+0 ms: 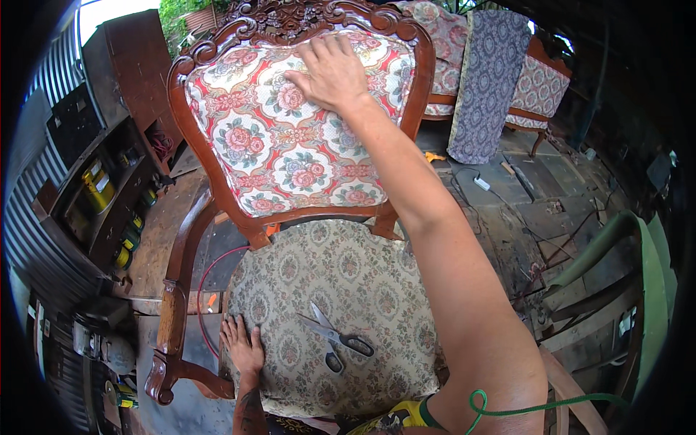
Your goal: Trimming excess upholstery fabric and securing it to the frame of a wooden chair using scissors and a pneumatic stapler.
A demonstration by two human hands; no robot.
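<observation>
A carved wooden armchair [181,304] stands before me. Its backrest panel [239,141] is covered in red and white floral fabric. My right hand [333,72] lies open against the upper part of that fabric, fingers spread, holding nothing. The seat [297,268] wears a beige cloth with small flowers. At the seat's left edge my left hand [243,348] rests flat and open. Between my arms, a pair of scissors [330,337] with black handles lies on the seat, its blades parted.
A wooden shelf unit [109,196] with cans lines the left wall. Behind the chair at right, a grey patterned cloth [489,87] hangs over a floral sofa [540,90]. A green chair [645,290] stands at the right. A red hose [203,283] and a green cord [551,402] run nearby.
</observation>
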